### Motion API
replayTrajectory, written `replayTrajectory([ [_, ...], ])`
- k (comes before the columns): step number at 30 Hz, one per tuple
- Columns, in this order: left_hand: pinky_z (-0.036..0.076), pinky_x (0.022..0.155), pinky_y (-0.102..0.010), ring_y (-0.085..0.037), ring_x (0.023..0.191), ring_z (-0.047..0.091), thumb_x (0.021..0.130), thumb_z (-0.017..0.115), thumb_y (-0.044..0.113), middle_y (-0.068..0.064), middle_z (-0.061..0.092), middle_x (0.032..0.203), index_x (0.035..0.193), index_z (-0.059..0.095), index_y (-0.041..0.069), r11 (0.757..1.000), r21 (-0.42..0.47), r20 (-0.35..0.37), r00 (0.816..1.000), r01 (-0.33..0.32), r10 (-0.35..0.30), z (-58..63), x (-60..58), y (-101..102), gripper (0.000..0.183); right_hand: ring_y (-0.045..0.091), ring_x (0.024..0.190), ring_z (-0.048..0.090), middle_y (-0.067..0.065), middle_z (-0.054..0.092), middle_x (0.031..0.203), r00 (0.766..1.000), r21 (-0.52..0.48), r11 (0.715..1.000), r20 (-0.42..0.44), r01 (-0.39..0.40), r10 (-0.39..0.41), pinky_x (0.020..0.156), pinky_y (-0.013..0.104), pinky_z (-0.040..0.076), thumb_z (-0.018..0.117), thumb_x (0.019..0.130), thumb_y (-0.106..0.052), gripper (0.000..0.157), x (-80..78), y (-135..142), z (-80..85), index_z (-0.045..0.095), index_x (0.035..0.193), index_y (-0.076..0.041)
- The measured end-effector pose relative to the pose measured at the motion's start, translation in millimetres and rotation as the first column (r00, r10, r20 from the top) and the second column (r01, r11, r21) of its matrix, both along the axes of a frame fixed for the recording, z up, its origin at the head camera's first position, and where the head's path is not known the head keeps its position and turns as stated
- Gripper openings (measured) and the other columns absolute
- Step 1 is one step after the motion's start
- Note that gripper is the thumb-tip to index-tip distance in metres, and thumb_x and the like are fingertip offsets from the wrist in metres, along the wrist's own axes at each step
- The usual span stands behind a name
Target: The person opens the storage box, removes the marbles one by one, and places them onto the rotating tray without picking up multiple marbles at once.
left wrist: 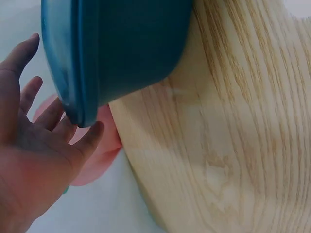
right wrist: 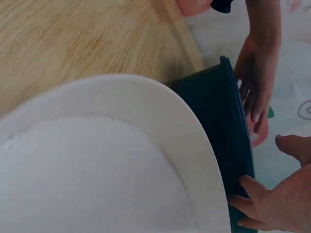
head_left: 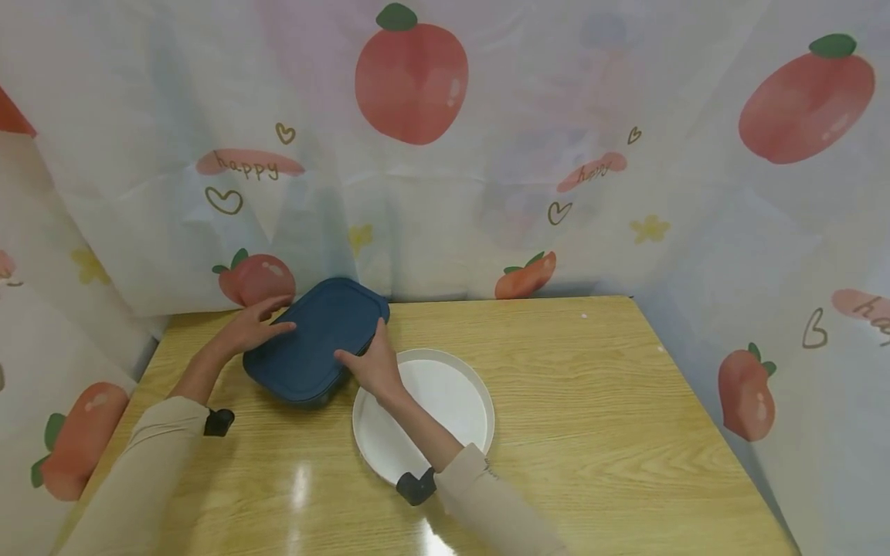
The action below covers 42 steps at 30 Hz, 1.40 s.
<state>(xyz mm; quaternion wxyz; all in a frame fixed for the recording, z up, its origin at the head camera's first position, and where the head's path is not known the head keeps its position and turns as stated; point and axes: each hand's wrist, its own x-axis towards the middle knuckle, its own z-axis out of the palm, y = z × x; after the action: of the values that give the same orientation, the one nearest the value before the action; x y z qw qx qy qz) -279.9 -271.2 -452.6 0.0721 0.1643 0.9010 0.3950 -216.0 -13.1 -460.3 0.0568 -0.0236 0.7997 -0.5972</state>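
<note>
Box [left wrist: 141, 46], lid [head_left: 316, 340] still on, is beside the plate [head_left: 448, 394] on the worktop [head_left: 598, 409], left hand [head_left: 245, 332] and right hand [head_left: 376, 366] at its rim, each grip apart and unclamped.

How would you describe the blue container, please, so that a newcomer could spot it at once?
On the wooden table, look toward the far left corner. The container is between the left hand and the right hand. Unlike the round white tray beside it, it is dark blue and rectangular with rounded corners.
</note>
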Motion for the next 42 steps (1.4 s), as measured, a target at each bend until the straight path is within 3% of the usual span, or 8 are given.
replayTrajectory([
  [8,0.038,0.101,-0.065,-0.054,0.137,0.031,0.098,0.067,0.028,-0.032,0.029,0.154,0.155,0.027,-0.001,1.000,-0.018,0.119,0.993,-0.025,0.027,-5.6,-0.6,-7,0.075,0.035,0.146,0.023,0.025,0.016,0.161,0.998,-0.072,0.996,0.024,0.052,-0.050,0.115,0.043,0.027,0.074,0.089,-0.013,0.101,4.7,-15,-7.3,0.001,0.156,0.007],
  [17,0.035,0.102,-0.066,-0.056,0.140,0.021,0.100,0.062,0.035,-0.034,0.021,0.156,0.158,0.021,0.002,0.999,0.001,0.235,0.971,-0.044,0.043,-6.8,-2.5,-8,0.079,0.039,0.143,0.030,0.028,0.020,0.159,0.993,-0.058,0.992,0.048,0.109,-0.106,0.113,0.044,0.031,0.076,0.088,-0.009,0.106,7.3,-28,-10.2,-0.003,0.157,0.004],
  [27,0.039,0.100,-0.063,-0.054,0.141,0.021,0.101,0.060,0.016,-0.031,0.015,0.159,0.159,0.018,0.002,0.981,0.190,0.306,0.952,-0.046,-0.015,-11.0,2.8,-16,0.072,0.039,0.138,0.039,0.029,0.032,0.153,0.989,-0.033,0.990,0.066,0.134,-0.131,0.107,0.044,0.039,0.075,0.087,-0.004,0.105,12.8,-36,-11.3,-0.002,0.158,0.001],
  [38,0.045,0.098,-0.056,-0.052,0.141,0.024,0.101,0.060,0.013,-0.034,0.020,0.156,0.160,0.017,0.008,0.954,0.295,0.380,0.922,-0.050,-0.070,-7.3,19.5,-32,0.074,0.038,0.141,0.033,0.022,0.022,0.160,0.993,-0.045,0.993,0.048,0.111,-0.109,0.110,0.045,0.035,0.074,0.086,-0.006,0.103,19.8,-38,-10.7,0.002,0.159,-0.002],
  [42,0.049,0.095,-0.054,-0.054,0.139,0.026,0.100,0.062,0.013,-0.035,0.017,0.156,0.161,0.015,0.008,0.945,0.320,0.421,0.904,-0.075,-0.071,-2.1,24.5,-37,0.077,0.039,0.138,0.038,0.023,0.029,0.157,0.992,-0.027,0.994,0.056,0.110,-0.109,0.108,0.045,0.038,0.076,0.086,-0.009,0.103,19.8,-38,-9.1,0.005,0.160,-0.003],
])
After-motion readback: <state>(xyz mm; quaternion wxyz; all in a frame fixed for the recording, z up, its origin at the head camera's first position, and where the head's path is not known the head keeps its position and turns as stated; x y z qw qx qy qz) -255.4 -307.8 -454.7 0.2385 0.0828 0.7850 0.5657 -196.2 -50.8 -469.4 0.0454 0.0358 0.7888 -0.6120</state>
